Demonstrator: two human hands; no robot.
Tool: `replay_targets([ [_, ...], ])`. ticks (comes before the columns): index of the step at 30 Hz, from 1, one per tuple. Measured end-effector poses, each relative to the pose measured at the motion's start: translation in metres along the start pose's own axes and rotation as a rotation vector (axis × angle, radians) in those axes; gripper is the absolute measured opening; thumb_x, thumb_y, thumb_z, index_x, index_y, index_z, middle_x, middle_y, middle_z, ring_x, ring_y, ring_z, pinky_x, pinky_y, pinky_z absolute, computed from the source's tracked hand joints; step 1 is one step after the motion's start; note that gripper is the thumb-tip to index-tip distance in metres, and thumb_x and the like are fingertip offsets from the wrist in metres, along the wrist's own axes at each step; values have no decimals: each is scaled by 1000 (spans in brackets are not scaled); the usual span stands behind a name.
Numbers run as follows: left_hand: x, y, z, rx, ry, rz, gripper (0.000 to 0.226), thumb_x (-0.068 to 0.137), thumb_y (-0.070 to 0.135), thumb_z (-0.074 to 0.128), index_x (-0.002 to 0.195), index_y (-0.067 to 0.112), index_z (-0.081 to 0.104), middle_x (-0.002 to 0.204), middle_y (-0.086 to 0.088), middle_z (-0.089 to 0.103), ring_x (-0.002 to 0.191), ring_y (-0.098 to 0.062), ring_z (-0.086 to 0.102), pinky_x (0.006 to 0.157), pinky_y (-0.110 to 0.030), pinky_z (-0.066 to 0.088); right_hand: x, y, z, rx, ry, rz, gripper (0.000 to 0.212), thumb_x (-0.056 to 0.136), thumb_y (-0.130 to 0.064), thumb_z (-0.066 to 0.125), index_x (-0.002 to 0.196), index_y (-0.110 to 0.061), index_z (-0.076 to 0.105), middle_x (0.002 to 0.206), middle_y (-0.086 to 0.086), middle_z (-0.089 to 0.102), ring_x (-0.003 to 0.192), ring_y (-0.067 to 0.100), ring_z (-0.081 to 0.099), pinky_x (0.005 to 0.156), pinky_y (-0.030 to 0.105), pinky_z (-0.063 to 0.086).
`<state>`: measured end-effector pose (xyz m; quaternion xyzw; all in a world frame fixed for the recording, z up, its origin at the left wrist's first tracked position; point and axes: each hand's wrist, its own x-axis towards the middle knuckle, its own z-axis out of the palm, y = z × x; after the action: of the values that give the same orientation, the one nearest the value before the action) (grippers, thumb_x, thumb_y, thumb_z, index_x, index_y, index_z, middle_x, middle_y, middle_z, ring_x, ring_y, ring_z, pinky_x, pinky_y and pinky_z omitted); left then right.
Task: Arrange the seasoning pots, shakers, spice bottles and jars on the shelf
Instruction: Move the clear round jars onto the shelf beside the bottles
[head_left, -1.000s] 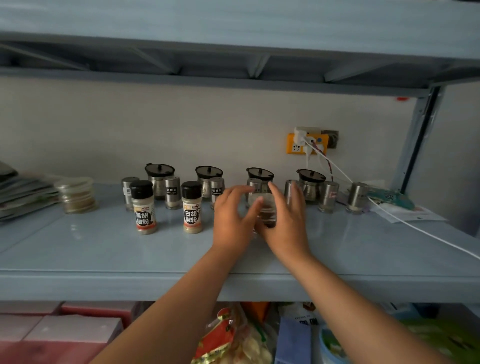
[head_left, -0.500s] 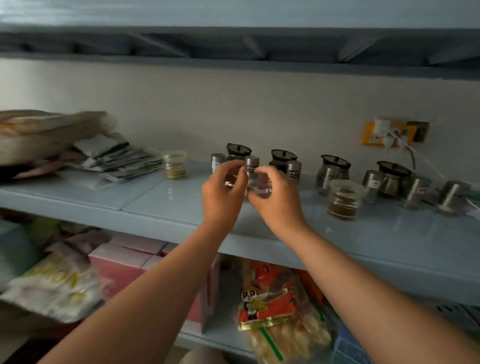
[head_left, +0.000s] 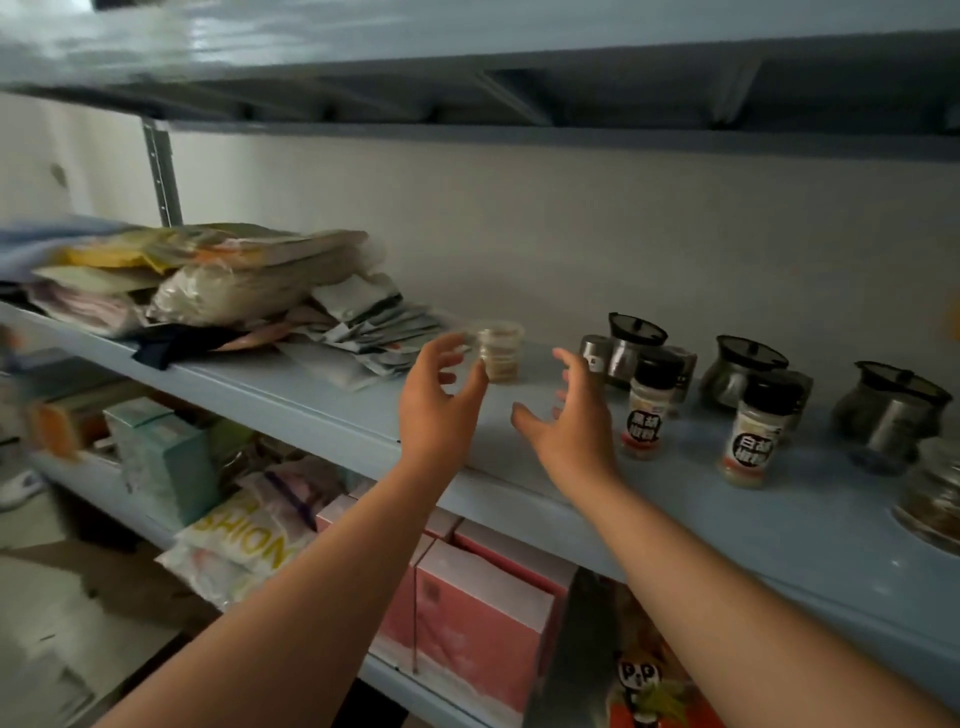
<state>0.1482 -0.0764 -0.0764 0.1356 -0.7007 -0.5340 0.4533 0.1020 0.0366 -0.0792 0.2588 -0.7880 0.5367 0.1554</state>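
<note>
A small clear jar (head_left: 500, 352) with pale powder stands on the blue shelf (head_left: 332, 400), near the back wall. My left hand (head_left: 439, 402) is open just left of it, fingertips close to its side. My right hand (head_left: 569, 415) is open to the jar's right, holding nothing. Two black-capped pepper bottles (head_left: 649, 405) (head_left: 756, 431) stand right of my right hand. Behind them sit glass seasoning pots with black lids (head_left: 631, 345) (head_left: 740, 371) (head_left: 891, 410) and steel shakers (head_left: 592, 351). A second clear jar (head_left: 935, 499) is at the right edge.
A heap of packets and bags (head_left: 218, 286) fills the shelf's left part, with loose sachets (head_left: 379, 332) reaching toward the jar. An upper shelf (head_left: 467, 67) hangs overhead. Below are pink boxes (head_left: 483, 608), a teal box (head_left: 161, 457) and snack bags (head_left: 239, 545).
The view swung left along the shelf. Both hands left the jar and bottles near the pots and now reach, open, toward the small jar by the packets.
</note>
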Motion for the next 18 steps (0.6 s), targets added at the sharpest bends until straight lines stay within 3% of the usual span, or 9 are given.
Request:
replay_targets([
  [6, 29, -20, 8, 48, -68, -13, 41, 85, 28, 64, 124, 25, 50, 111, 8, 56, 103, -9, 53, 82, -24, 41, 28, 5, 26, -5, 14, 32, 77, 76, -17, 73, 140, -23, 31, 136, 10, 41, 122, 24, 45, 96, 33, 41],
  [12, 65, -37, 22, 117, -105, 6, 49, 81, 26, 69, 125, 19, 50, 116, -4, 61, 110, -16, 57, 89, -23, 42, 57, 8, 45, -67, 28, 78, 80, 75, -19, 72, 141, -24, 28, 133, 13, 43, 122, 27, 46, 86, 23, 34],
  [18, 85, -53, 39, 136, -158, -2, 65, 73, 26, 76, 130, 23, 44, 122, -7, 57, 113, -21, 55, 99, -37, 46, 80, 16, 64, -103, 37, 119, 78, 79, -20, 67, 144, -25, 24, 132, 18, 43, 122, 33, 46, 94, 30, 38],
])
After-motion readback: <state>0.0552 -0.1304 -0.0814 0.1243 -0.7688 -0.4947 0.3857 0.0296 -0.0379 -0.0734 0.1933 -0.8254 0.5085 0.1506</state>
